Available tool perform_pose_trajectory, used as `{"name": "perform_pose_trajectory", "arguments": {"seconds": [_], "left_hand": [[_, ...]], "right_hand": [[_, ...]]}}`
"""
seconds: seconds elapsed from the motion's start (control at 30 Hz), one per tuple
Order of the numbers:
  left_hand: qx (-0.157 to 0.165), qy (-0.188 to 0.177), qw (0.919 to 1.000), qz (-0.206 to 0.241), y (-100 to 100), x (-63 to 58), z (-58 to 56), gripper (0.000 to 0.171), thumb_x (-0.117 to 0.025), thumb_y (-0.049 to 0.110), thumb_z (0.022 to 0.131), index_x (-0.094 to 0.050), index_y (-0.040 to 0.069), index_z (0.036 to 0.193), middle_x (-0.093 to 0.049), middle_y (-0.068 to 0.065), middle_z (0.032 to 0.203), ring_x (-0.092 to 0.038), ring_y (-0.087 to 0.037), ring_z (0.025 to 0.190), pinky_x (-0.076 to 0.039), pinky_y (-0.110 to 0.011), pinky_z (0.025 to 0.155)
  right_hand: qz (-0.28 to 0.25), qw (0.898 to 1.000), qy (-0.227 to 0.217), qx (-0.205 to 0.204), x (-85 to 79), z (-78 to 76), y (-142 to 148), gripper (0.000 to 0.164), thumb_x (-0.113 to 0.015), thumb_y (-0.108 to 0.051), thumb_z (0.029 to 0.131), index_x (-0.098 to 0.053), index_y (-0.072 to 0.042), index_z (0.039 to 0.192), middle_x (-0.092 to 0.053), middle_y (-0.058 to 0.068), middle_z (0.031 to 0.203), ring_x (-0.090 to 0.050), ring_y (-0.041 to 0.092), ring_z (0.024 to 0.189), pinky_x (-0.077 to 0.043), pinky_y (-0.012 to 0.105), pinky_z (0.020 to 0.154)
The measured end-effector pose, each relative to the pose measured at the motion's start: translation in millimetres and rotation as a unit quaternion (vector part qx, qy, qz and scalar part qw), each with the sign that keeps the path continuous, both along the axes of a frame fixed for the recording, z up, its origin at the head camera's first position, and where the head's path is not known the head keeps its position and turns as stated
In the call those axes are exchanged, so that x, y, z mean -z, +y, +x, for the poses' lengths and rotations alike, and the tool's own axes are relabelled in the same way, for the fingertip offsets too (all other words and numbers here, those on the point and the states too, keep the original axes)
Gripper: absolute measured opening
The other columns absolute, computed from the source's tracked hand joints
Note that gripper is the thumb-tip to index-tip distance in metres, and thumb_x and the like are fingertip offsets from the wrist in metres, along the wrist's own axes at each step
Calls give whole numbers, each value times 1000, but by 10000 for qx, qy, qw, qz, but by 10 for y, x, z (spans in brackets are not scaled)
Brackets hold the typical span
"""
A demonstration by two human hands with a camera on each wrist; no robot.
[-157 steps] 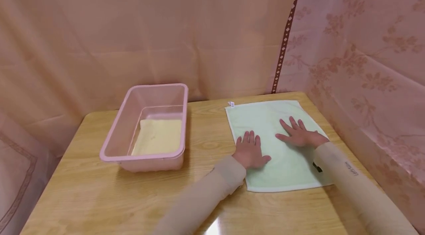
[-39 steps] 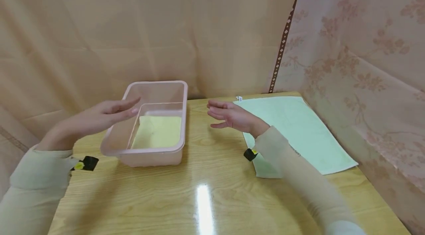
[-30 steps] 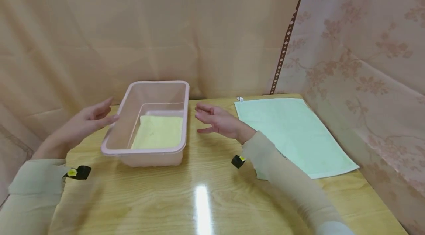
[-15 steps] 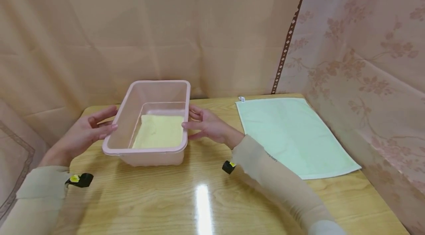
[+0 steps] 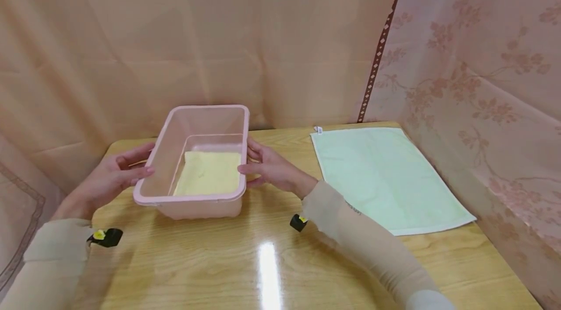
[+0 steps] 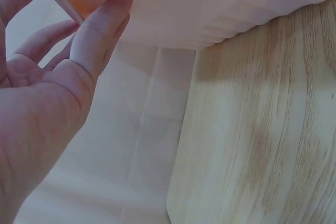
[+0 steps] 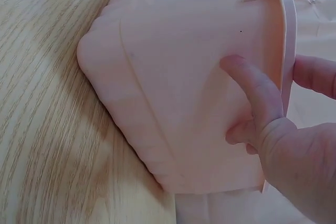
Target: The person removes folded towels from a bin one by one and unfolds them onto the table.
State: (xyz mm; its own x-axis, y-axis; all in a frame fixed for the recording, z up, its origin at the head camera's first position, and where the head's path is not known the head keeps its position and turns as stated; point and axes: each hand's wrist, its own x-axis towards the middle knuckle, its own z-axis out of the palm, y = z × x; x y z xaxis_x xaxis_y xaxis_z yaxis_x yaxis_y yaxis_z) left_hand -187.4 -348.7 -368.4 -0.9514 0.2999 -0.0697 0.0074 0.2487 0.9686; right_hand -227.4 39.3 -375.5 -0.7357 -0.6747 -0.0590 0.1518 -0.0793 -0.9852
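A pink plastic basin point(image 5: 199, 209) stands at the left of the table, with a folded pale yellow towel point(image 5: 208, 173) on its floor. My left hand point(image 5: 109, 176) holds the left side of its rim, thumb on the rim; in the left wrist view a finger of the left hand point(image 6: 50, 90) touches the basin's outer wall point(image 6: 178, 9). On the opposite side my right hand point(image 5: 278, 171) grips the rim with the thumb on top. The right wrist view shows the right hand point(image 7: 294, 140) with fingers under the rim against the outer wall point(image 7: 168, 77).
A mint green towel point(image 5: 385, 178) lies spread flat on the right of the wooden table point(image 5: 210, 261), its small white tag point(image 5: 318, 130) at the far left corner. A beige curtain point(image 5: 210, 32) hangs behind the table and a floral one point(image 5: 491, 81) to its right.
Both hands lay flat on the green towel, then lifted off and moved left to either side of the basin. They now hold its rim. The basin has barely moved.
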Motion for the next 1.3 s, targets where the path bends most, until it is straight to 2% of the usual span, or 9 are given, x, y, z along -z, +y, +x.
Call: {"name": "perform_pose_trajectory", "arguments": {"seconds": [0.2,0.37,0.5,0.6,0.7,0.77,1.0,1.1,1.3], "left_hand": [[-92,-77,9999,15,-82,-19,-12,61,-60,7,102,-37,17,159,-56,20,136,-63,-2,113,-56,-25,86],[-221,-120,9991,-329,-192,-2,47,62,-59,13,104,-35,22,160,-54,23,135,-62,1,112,-56,-26,85],[-176,-174,9995,196,-305,37,63,59,-56,9,104,-38,21,159,-58,21,135,-64,-2,112,-57,-27,85],[-111,-242,9953,935,-406,68,55,55,-53,1,104,-45,19,155,-62,17,134,-67,-7,111,-58,-31,83],[-147,-271,9915,1263,-519,81,72,54,-51,-1,104,-49,22,152,-64,16,133,-68,-10,108,-59,-33,81],[-251,-326,9902,1334,-592,81,93,53,-50,0,104,-52,25,151,-64,17,131,-69,-10,106,-59,-34,80],[-667,-496,9917,981,-818,85,179,50,-51,7,106,-54,33,149,-67,20,124,-71,-10,99,-60,-34,76],[-794,-517,9885,1182,-930,95,219,47,-50,6,106,-62,34,141,-69,18,120,-73,-14,94,-61,-36,73],[-809,-390,9722,2164,-1060,117,216,42,-47,3,107,-73,28,128,-74,5,114,-75,-20,88,-61,-36,69]], "right_hand": [[18,10000,29,34,-9,-33,-67,88,-66,-2,97,-16,-29,164,-33,0,164,-56,30,129,-57,54,83],[77,10000,-53,29,2,-43,-189,89,-67,-4,97,-15,-29,164,-30,-1,165,-56,26,129,-58,53,82],[-30,9999,-99,13,20,-36,-309,89,-66,-1,97,-16,-30,164,-32,-1,164,-57,27,127,-58,53,81],[-113,9999,-111,32,34,-34,-423,90,-66,0,97,-15,-32,164,-34,-2,163,-59,25,124,-58,54,80],[-150,9998,-111,89,41,-41,-557,92,-67,1,96,-15,-33,164,-33,-4,163,-60,23,122,-59,52,79],[-162,9998,-94,90,43,-42,-646,92,-67,1,96,-15,-32,164,-32,-4,163,-59,23,123,-59,52,79],[-237,9992,-298,126,94,-32,-925,92,-68,2,95,-15,-31,164,-30,-7,164,-55,19,129,-59,51,79],[-322,9989,-337,62,102,-42,-1056,91,-67,2,96,-15,-29,164,-30,-7,164,-55,16,128,-59,50,79],[-353,9987,-331,150,79,-95,-1269,89,-67,2,96,-19,-29,164,-38,-10,160,-59,15,121,-58,51,81]]}}
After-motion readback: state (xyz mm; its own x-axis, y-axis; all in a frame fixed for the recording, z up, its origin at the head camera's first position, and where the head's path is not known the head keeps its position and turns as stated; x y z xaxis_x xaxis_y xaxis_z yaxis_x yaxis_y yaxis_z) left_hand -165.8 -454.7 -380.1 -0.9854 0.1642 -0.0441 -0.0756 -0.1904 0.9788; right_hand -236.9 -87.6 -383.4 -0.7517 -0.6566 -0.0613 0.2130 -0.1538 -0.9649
